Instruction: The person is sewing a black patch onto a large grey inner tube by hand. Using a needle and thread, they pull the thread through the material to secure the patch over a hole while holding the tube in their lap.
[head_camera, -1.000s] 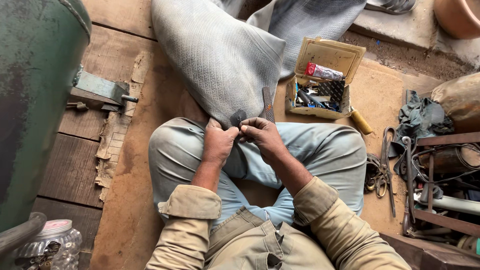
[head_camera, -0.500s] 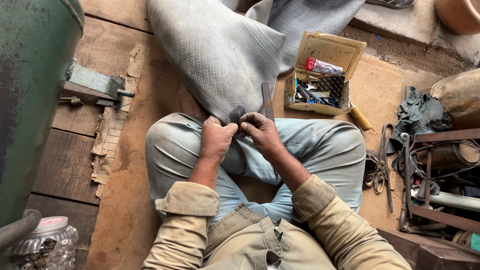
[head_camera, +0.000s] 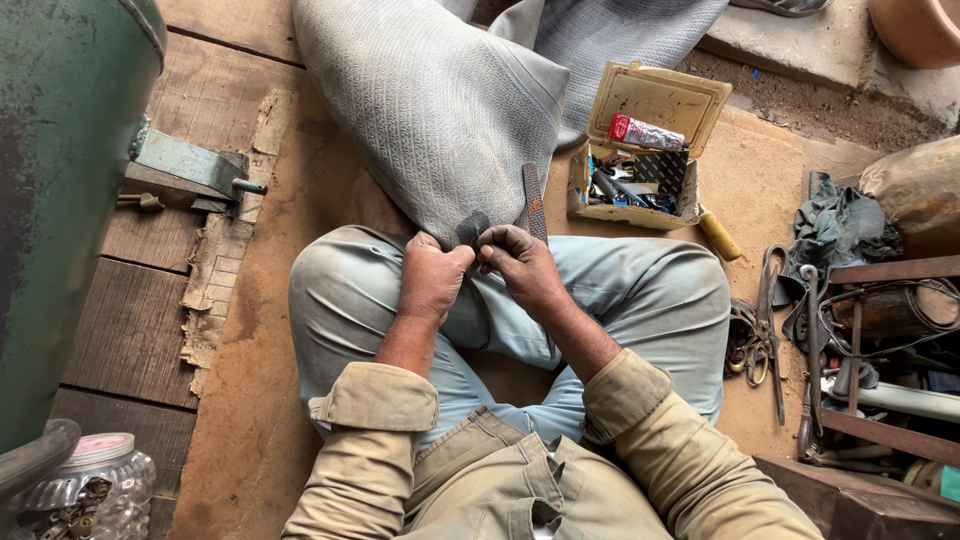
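Observation:
I sit cross-legged on a wooden floor with a large grey rubber inner tube (head_camera: 440, 110) draped over my knees. My left hand (head_camera: 432, 280) pinches the tube's near edge. My right hand (head_camera: 522, 265) grips the same edge just beside it, at a dark roughened patch (head_camera: 472, 228). A flat metal rasp (head_camera: 534, 202) lies on the tube right above my right hand, untouched as far as I can see.
An open yellow box (head_camera: 650, 140) of small tools stands ahead to the right, a yellow-handled tool (head_camera: 718, 234) beside it. Scissors (head_camera: 772, 300), rags and metal parts lie at right. A green tank (head_camera: 60, 190) fills the left, with a plastic jar (head_camera: 100, 485) below it.
The view has shifted slightly. Both hands stay on the tube's edge, with small finger movements at the dark patch.

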